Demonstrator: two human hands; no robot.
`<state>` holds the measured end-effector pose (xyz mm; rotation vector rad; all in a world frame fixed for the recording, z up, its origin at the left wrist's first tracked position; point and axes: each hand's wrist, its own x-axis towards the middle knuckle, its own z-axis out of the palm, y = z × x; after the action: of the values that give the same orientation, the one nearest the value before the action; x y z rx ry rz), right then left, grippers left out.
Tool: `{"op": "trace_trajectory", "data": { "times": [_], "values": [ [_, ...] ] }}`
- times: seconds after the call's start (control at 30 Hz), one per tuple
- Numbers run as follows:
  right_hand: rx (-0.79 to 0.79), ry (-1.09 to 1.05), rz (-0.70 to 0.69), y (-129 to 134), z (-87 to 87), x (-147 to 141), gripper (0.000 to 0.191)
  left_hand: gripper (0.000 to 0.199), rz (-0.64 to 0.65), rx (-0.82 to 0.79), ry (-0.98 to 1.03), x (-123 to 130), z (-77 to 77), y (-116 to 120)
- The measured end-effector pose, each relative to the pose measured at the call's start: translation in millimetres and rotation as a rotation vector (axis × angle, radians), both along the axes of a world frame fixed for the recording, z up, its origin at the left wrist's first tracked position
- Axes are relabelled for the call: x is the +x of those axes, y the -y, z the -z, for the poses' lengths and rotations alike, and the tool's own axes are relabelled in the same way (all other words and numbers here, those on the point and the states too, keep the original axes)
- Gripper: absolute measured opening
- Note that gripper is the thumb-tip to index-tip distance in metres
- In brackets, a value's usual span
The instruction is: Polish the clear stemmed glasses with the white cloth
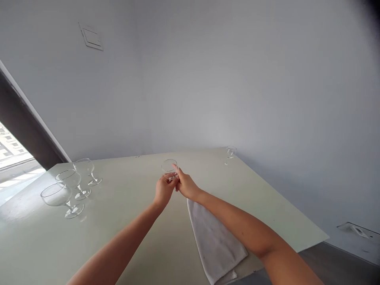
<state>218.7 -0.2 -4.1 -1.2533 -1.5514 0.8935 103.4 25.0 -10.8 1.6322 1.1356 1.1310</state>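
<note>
Head view: in front of me, a person's left hand and right hand both curl closed around a clear drinking glass, over the pale surface. Three stemmed glasses stand at left; a grey cloth lies partly beneath the right forearm.

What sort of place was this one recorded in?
An indoor room, whether home or workplace unclear: a pale table sits by a corner of plain walls, a likely light switch is mounted at upper left, and a window lets in daylight.
</note>
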Motion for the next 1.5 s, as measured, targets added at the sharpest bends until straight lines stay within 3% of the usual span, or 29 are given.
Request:
{"op": "trace_trajectory", "data": {
  "times": [0.1, 0.17, 0.3, 0.43, 0.5, 0.6, 0.7, 0.8, 0.93, 1.17, 1.4, 1.5],
  "values": [
    [-0.033, -0.011, -0.071, 13.0, 0.1, 11.3, 0.061, 0.022, 0.086, -0.039, -0.01, -4.2, -4.5, 8.7],
    [-0.088, -0.07, 0.001, 14.5, 6.0, 32.8, 0.056, 0.023, 0.068, -0.032, -0.044, -19.6, -6.6, 12.5],
    [-0.106, -0.147, 0.477, 4.3, 28.4, 113.0, 0.042, 0.037, -0.121, -0.088, -0.211, -85.7, -1.2, 14.5],
    [-0.106, -0.214, 0.926, -16.5, 48.0, 202.3, 0.055, 0.043, -0.374, -0.091, -0.358, -175.5, 13.3, 19.7],
    [-0.114, -0.234, 1.034, -29.8, 53.2, 230.6, 0.062, 0.041, -0.505, -0.098, -0.413, -214.0, 17.2, 25.7],
    [-0.139, -0.249, 1.073, -50.2, 56.9, 246.9, 0.067, 0.038, -0.666, -0.123, -0.464, -255.4, 18.0, 36.0],
    [-0.171, -0.239, 1.055, -65.2, 58.0, 242.6, 0.056, 0.04, -0.746, -0.147, -0.424, -280.4, 21.4, 42.9],
    [-0.209, -0.221, 1.03, -71.9, 57.7, 229.6, 0.029, 0.042, -0.759, -0.163, -0.324, -296.0, 32.2, 43.7],
    [-0.222, -0.228, 0.888, -67.7, 54.0, 205.2, 0.005, 0.046, -0.745, -0.159, -0.311, -307.9, 45.2, 39.1],
    [-0.193, -0.21, 0.456, -40.5, 30.7, 149.8, 0.027, 0.04, -0.752, -0.181, -0.267, -314.9, 50.1, 28.5],
    [-0.256, -0.177, 0.093, -4.1, -5.7, 58.7, 0.043, 0.038, -0.678, -0.181, -0.205, -316.1, 52.6, 23.2],
    [-0.285, -0.166, -0.035, 13.9, -14.7, 21.1, 0.043, 0.049, -0.79, -0.159, -0.247, -315.3, 44.9, 33.2]
  ]
}}
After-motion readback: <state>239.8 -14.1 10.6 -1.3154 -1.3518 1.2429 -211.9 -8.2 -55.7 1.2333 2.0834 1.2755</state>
